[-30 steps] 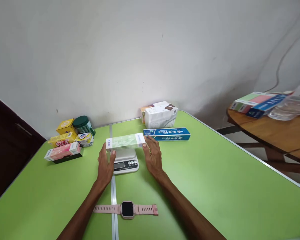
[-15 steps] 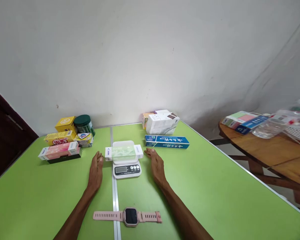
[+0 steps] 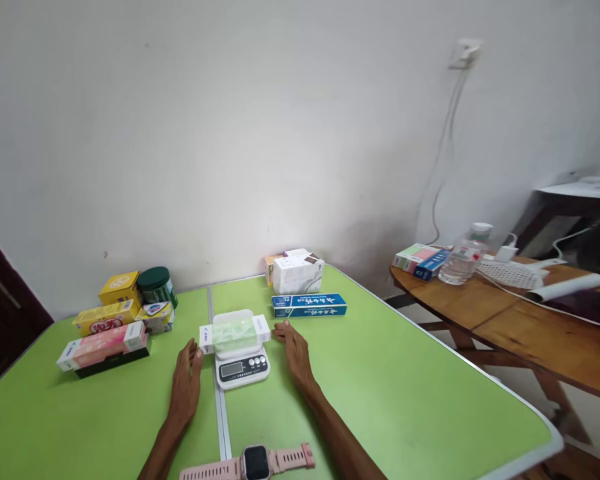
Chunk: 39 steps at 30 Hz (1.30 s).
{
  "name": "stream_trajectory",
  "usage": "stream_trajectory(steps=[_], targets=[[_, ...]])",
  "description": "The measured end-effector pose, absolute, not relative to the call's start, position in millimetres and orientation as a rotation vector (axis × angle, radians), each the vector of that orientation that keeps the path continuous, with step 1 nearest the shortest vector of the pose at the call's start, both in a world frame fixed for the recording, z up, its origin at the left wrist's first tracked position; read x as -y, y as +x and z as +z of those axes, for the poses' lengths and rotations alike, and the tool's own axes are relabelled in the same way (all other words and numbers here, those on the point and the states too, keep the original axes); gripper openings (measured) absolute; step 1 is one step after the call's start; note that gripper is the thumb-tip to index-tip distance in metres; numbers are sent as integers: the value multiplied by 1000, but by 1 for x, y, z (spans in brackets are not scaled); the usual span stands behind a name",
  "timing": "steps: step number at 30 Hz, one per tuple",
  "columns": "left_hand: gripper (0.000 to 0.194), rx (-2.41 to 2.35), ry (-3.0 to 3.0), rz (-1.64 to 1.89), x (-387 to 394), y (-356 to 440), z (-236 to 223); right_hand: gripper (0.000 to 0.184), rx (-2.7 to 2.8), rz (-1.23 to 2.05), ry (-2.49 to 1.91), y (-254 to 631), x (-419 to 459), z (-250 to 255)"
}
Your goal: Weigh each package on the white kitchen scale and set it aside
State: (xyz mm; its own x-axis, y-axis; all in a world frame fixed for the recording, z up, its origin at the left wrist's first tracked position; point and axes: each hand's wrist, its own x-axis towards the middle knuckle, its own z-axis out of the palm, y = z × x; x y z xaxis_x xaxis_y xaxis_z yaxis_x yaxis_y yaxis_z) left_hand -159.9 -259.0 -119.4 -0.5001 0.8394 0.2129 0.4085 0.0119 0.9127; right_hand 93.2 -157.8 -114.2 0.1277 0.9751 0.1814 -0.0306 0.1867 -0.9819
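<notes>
A green and white toothpaste box (image 3: 235,335) lies across the pan of a white digital kitchen scale (image 3: 243,371), its ends sticking out past both sides. My left hand (image 3: 185,380) rests on edge on the table just left of the scale, fingers stretched out and holding nothing. On the other side my right hand (image 3: 296,355) lies with its fingers extended near the box's right end, also holding nothing. The scale's display looks blank. In front of the scale lies a pink-strapped smartwatch (image 3: 256,462). Behind my right hand is a blue toothpaste box (image 3: 309,305).
Pink box (image 3: 107,345), yellow boxes (image 3: 105,317) and a dark green jar (image 3: 157,287) stand at the left. White box (image 3: 299,274) is at the back of the green table (image 3: 395,373). Right, a wooden table (image 3: 520,317) holds a water bottle (image 3: 465,257) and boxes.
The view has turned to the right and up, bringing more of the wooden table and a wall socket into sight. Both hands keep their places beside the scale.
</notes>
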Motion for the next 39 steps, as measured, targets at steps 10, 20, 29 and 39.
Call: stream_trajectory(steps=[10, 20, 29, 39], targets=[[65, -1886, 1378, 1470, 258, -161, -120, 85, 1154, 952, -1053, 92, 159, -112], [65, -1901, 1472, 1390, 259, -161, -119, 80, 1179, 931, -1073, 92, 160, -112], [67, -1914, 1454, 1399, 259, -160, -118, 74, 1250, 947, -1043, 93, 162, -114], [65, -1927, 1433, 1469, 262, -147, -119, 74, 1316, 955, -1079, 88, 175, -115]])
